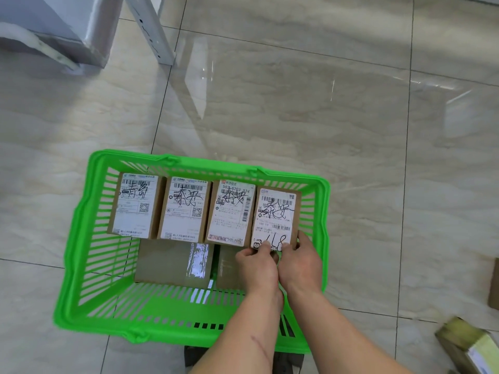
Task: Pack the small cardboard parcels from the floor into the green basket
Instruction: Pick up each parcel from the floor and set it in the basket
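Already four labelled parcels stand in a row along the far side of the green basket [81, 233], both hands' grips, left hand [258, 265] and right hand [299, 261], pinching the fourth parcel [275, 218], while another parcel [467, 344] on the floor [297, 103] sits cut off at the frame edge.
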